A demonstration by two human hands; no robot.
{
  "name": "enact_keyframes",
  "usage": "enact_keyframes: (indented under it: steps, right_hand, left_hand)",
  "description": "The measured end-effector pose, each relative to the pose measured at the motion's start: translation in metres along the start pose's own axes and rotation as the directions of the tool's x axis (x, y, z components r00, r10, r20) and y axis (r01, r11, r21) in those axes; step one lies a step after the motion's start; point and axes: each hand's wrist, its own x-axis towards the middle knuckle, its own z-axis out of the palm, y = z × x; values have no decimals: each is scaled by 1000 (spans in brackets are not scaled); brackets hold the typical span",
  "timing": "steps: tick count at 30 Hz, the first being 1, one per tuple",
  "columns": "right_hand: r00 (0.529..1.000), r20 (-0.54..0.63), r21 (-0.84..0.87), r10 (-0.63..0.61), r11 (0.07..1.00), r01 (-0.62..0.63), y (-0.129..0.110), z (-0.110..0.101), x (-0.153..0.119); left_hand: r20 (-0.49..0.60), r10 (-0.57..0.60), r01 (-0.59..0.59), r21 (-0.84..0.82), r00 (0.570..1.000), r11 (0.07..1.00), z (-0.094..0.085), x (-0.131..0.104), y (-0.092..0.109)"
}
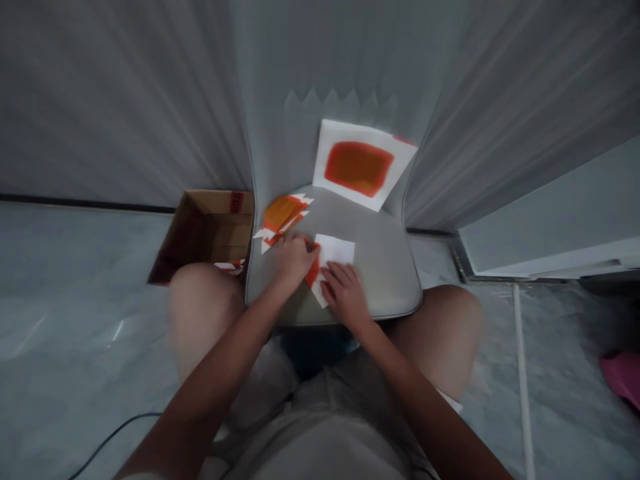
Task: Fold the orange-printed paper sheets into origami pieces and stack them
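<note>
A partly folded sheet of paper [337, 249], white with an orange-red part at its left, lies on the grey chair seat [385, 260]. Along its left edge, my left hand [296, 259] is closed with thumb and curled fingers on the paper. My right hand [345, 291] rests palm down on the lower right of the same sheet, fingers stretched out over it. Just beyond my left hand sits a loose pile of folded orange and white papers [283, 215]. A larger white sheet with an orange rounded patch [359, 168] leans against the chair's backrest.
An open cardboard box [205, 230] stands on the floor left of the chair, with some red and white paper near its edge. Grey curtains [120, 100] hang behind. A black cable [115, 433] crosses the floor at lower left, and a pink object [621, 377] lies far right.
</note>
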Motion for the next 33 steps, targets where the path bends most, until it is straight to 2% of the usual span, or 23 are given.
enact_keyframes:
  steps: [4, 8, 13, 16, 22, 26, 30, 33]
  right_hand:
    - [1000, -2, 62, -7, 998, 7, 5, -3, -2]
    - [1000, -3, 92, -4, 996, 4, 7, -2, 0]
    - [1000, -18, 110, 20, 994, -18, 5, 0, 0]
    - [999, -26, 110, 37, 993, -33, 4, 1, 0]
    - [998, -8, 108, 61, 992, -59, 3, -2, 2]
    - [995, 34, 86, 95, 991, -98, 2, -5, 6]
    - [996, 45, 80, 83, 993, -86, 2, -6, 8]
    - [994, 57, 93, 90, 991, -95, 2, -8, 9]
  left_hand:
    - [41, 35, -31, -94, 999, 995, 4, 6, -2]
    - [35, 40, -32, -215, 999, 976, 7, 12, -5]
    - [29, 147, -129, -336, 989, 933, 12, 15, -12]
    - [-14, 206, -192, -426, 978, 884, 14, 14, -18]
    - [-130, 411, -423, -452, 902, 785, 17, 6, -26]
    - [-144, 469, -477, -467, 872, 744, 22, 5, -28]
    - [-154, 526, -530, -469, 837, 706, 23, 8, -31]
    - [-98, 531, -510, -469, 842, 721, 19, 11, -31]
